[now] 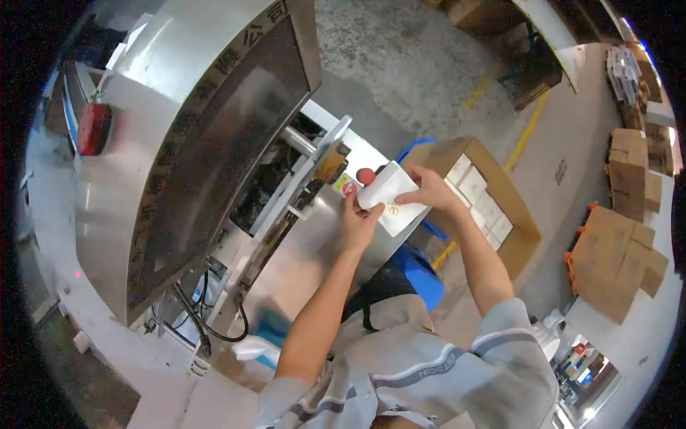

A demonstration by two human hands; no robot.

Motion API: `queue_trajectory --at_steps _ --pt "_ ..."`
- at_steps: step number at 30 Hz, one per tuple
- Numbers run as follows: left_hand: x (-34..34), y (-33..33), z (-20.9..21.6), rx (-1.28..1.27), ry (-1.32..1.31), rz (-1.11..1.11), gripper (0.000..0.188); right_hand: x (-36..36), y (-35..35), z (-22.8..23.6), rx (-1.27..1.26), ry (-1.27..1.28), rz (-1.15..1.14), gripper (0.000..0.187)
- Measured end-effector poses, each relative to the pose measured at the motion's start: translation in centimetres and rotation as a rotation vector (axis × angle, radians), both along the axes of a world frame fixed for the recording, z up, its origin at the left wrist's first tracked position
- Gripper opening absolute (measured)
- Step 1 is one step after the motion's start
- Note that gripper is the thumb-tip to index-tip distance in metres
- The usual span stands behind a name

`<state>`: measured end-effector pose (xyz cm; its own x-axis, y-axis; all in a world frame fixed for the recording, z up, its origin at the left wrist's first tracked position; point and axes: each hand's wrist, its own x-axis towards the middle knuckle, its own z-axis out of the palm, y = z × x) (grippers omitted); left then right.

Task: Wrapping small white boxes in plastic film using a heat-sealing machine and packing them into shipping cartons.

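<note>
Between my two hands is a white box (386, 187) with a small gold mark, held tilted above the end of the metal worktop. My left hand (359, 223) grips its near left edge, thumb lying on the face. From the right, my right hand (431, 193) holds the far side, with its thumb on the face and the other fingers curled over the edge, partly hidden. Just beyond the box sits a round red button (366, 176), beside a yellow and red warning label (346, 186).
A large metal machine hood (214, 143) fills the left, with black cables (193, 318) below. An open cardboard carton (525, 247) holding several white boxes (473, 187) stands at my right. Something blue (421, 275) lies under the worktop. Stacked cartons (611, 257) are farther right.
</note>
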<state>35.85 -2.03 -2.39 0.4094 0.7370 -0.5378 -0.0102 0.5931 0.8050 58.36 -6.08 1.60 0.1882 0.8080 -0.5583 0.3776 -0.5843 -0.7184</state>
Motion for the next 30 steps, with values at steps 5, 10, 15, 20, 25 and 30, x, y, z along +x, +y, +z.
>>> queue_trajectory --at_steps 5,10,15,20,25,30 --pt "-0.9 0.4 1.2 0.011 0.007 0.002 0.077 -0.7 1.1 1.6 -0.076 0.052 0.015 0.065" --pt "-4.5 1.3 3.7 -0.14 -0.086 -0.095 0.066 -2.1 0.4 5.1 -0.092 0.144 -0.005 0.067" --pt "-10.9 -0.3 6.7 -0.426 -0.394 0.163 0.086 -5.4 -2.4 12.2 -0.014 0.684 -0.11 0.077" --pt "-13.2 -3.5 14.7 -0.437 -0.55 0.202 0.091 -11.9 -2.8 16.9 -0.042 0.807 -0.216 0.079" --pt "-17.0 -5.1 19.3 0.155 -0.279 0.13 0.063 -17.8 -2.8 19.7 -0.085 0.55 -0.133 0.07" --pt "-23.0 -5.5 24.1 -0.086 -0.325 0.22 0.063 -20.8 -3.9 19.4 0.028 0.772 -0.147 0.049"
